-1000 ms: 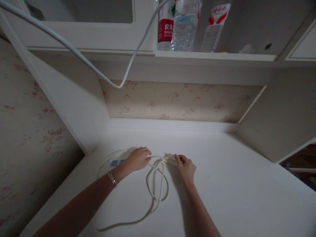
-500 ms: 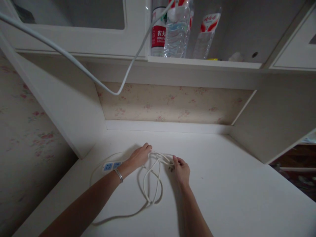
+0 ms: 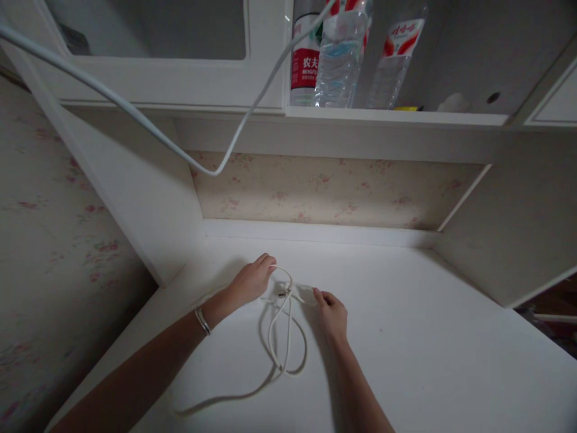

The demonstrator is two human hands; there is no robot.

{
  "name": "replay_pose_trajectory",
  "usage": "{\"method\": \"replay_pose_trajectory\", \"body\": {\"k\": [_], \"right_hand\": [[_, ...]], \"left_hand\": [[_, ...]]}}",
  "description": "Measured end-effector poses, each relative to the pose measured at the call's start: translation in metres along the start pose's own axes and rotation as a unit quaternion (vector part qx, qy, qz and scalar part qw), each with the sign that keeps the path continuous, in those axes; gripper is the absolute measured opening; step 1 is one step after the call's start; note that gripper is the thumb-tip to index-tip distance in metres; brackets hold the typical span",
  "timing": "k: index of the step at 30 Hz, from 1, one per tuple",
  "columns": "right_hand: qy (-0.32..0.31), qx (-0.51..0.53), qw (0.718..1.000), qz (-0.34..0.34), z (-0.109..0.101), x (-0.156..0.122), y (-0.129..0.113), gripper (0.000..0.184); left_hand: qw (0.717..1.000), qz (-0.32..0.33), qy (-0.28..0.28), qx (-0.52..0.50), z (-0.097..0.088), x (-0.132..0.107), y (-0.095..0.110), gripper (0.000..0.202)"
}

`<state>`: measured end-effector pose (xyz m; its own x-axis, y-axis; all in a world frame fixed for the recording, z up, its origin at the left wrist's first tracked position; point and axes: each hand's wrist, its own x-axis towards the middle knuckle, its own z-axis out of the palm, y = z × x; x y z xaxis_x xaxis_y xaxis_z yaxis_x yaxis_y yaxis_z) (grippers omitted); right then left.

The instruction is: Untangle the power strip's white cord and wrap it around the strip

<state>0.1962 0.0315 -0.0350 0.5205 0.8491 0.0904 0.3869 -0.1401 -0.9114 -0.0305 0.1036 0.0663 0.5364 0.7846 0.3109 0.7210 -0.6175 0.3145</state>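
Observation:
A white power cord (image 3: 288, 337) lies in loose loops on a white desktop, with a bunched crossing between the hands. My left hand (image 3: 253, 278) pinches one strand at the upper left of the bunch and lifts it in an arc. On the other side, my right hand (image 3: 332, 311) pinches a loop of the same cord between thumb and fingers. A plug (image 3: 283, 294) with dark prongs shows at the crossing. From the loops, the cord's tail runs down to the lower left. My left forearm hides the blue-socketed end of the power strip.
A white desk (image 3: 415, 337) spreads below a cabinet shelf (image 3: 396, 115) holding several plastic bottles (image 3: 340, 60). Side panels stand left and right. A pale cable (image 3: 216, 171) hangs across the upper view, close to the camera.
My left hand has drawn a strand up and left from the bunch. The plug now shows nearer the middle, and the power strip has passed behind my forearm. The view has shifted slightly left.

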Motion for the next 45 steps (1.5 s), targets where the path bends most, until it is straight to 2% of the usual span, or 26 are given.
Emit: {"method": "replay_pose_trajectory", "body": {"k": [3,10,13,15,19,23,25,28,30,32,34,37,40,43,45], "right_hand": [[-0.027,0.048,0.998,-0.001,0.008,-0.005,-0.009,0.050],[0.001,0.118,0.992,-0.045,0.009,-0.009,-0.039,0.046],[0.007,0.109,0.993,-0.036,0.009,-0.009,-0.043,0.046],[0.018,0.073,0.997,-0.022,0.009,-0.008,-0.036,0.046],[0.045,0.020,0.999,0.012,0.011,-0.004,-0.009,0.045],[0.005,0.068,0.996,0.051,0.015,0.005,0.005,0.044],[-0.010,0.103,0.994,0.044,0.015,0.012,0.002,0.042],[-0.002,0.117,0.993,0.013,0.010,0.014,-0.014,0.035],[0.002,0.119,0.993,-0.014,0.005,0.002,-0.029,0.030],[-0.044,0.153,0.986,-0.048,0.002,-0.022,-0.049,0.027],[-0.179,0.230,0.954,-0.066,0.005,-0.052,-0.073,0.030],[-0.333,0.364,0.869,-0.045,0.015,-0.085,-0.112,0.044],[-0.384,0.469,0.795,-0.017,0.021,-0.091,-0.145,0.036],[-0.411,0.511,0.755,0.009,0.013,-0.081,-0.158,0.030],[-0.438,0.515,0.736,0.033,0.004,-0.074,-0.158,0.027]], "left_hand": [[1.000,0.014,-0.001,-0.009,0.010,0.002,0.014,0.021],[0.996,0.002,0.059,-0.071,0.025,0.009,0.022,0.018],[0.993,0.007,0.077,-0.091,0.027,0.009,0.025,0.017],[0.991,0.013,0.092,-0.099,0.024,0.007,0.027,0.017],[0.979,-0.025,0.161,-0.126,0.009,0.008,0.024,0.016],[0.957,-0.070,0.224,-0.172,-0.015,0.015,0.016,0.016],[0.942,-0.096,0.243,-0.209,-0.028,0.018,0.017,0.015],[0.908,-0.142,0.257,-0.300,-0.049,0.021,0.026,0.011],[0.874,-0.162,0.232,-0.396,-0.064,0.022,0.035,0.012],[0.827,-0.166,0.194,-0.501,-0.077,0.022,0.047,0.014],[0.778,-0.159,0.153,-0.588,-0.083,0.024,0.061,0.015],[0.732,-0.149,0.094,-0.658,-0.079,0.031,0.084,0.012],[0.698,-0.159,0.035,-0.698,-0.066,0.040,0.103,0.013],[0.658,-0.184,0.012,-0.730,-0.060,0.044,0.112,0.027],[0.634,-0.187,-0.021,-0.750,-0.061,0.044,0.113,0.028]]}}
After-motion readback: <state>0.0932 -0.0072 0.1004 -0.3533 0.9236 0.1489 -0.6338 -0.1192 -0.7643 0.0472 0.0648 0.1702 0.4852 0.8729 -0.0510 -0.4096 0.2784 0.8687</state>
